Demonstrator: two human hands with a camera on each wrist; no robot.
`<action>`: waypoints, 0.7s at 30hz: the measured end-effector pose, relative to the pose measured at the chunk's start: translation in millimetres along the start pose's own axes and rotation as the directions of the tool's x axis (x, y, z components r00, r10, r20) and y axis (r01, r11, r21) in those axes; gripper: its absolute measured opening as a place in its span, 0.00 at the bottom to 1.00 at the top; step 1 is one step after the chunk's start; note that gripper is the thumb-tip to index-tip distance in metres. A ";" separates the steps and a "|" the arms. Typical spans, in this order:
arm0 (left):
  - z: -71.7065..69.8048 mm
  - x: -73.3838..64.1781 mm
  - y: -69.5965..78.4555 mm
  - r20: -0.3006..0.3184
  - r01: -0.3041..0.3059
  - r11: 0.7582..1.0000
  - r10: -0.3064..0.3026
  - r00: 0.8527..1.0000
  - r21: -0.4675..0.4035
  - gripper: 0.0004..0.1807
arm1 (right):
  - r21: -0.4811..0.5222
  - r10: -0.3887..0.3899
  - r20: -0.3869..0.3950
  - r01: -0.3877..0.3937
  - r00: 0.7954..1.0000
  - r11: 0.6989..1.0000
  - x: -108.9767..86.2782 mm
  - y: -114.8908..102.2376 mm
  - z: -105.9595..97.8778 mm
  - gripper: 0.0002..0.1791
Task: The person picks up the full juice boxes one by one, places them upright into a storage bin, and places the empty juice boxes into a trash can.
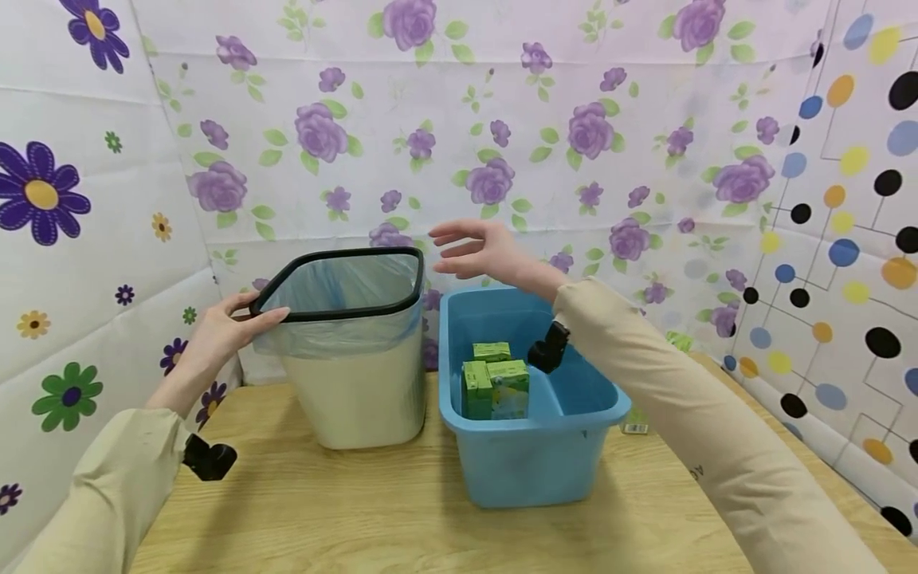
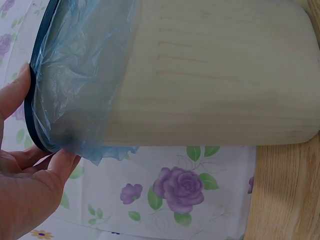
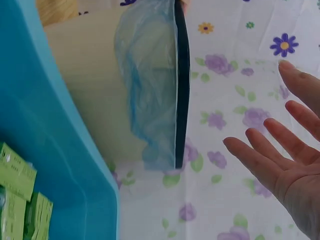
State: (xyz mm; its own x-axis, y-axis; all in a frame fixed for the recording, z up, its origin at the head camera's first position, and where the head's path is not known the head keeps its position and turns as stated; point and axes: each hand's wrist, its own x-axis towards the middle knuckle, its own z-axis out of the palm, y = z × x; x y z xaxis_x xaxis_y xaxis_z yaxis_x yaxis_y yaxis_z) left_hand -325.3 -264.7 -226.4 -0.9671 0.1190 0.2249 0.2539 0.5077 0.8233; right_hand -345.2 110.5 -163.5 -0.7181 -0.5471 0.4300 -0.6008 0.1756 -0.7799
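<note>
A cream trash bin stands on the table, lined with a thin blue plastic bag that folds over its outside. A black rim ring sits around its mouth over the bag. My left hand pinches this ring at the left front corner, thumb on top and fingers beneath. In the air just right of the bin is my right hand, holding nothing, its fingers extended and spread. Below it stands a blue plastic tub with several small green boxes inside.
Another green box lies on the wooden table to the right of the tub, partly hidden by it and my right sleeve. Patterned cloth hangs close behind and on both sides.
</note>
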 end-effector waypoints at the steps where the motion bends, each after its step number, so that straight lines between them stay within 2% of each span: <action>1: -0.6 -0.1 0.0 -0.003 -0.003 1.000 0.003 1.000 0.001 0.48 | -0.004 -0.002 -0.003 0.002 1.000 1.000 -2.4 1.1 -4.2 0.27; 8: 2.4 0.3 -0.5 -0.014 -0.021 1.000 0.020 1.000 -0.002 0.47 | -0.018 0.012 -0.025 -0.012 1.000 1.000 -26.5 11.3 -31.1 0.25; 21: 0.3 -0.3 0.6 -0.014 -0.009 1.000 0.009 1.000 -0.005 0.47 | -0.075 0.040 -0.174 -0.054 0.984 0.996 -72.8 32.8 -74.5 0.25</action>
State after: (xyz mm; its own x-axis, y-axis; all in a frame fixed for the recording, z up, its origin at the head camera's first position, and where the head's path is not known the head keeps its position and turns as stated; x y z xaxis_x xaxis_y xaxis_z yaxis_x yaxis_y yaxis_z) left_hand -324.9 -264.1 -226.1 -0.9644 0.1116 0.2396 0.2628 0.5022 0.8239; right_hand -338.8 217.1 -186.5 -0.7919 -0.3889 0.4709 -0.5858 0.2660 -0.7656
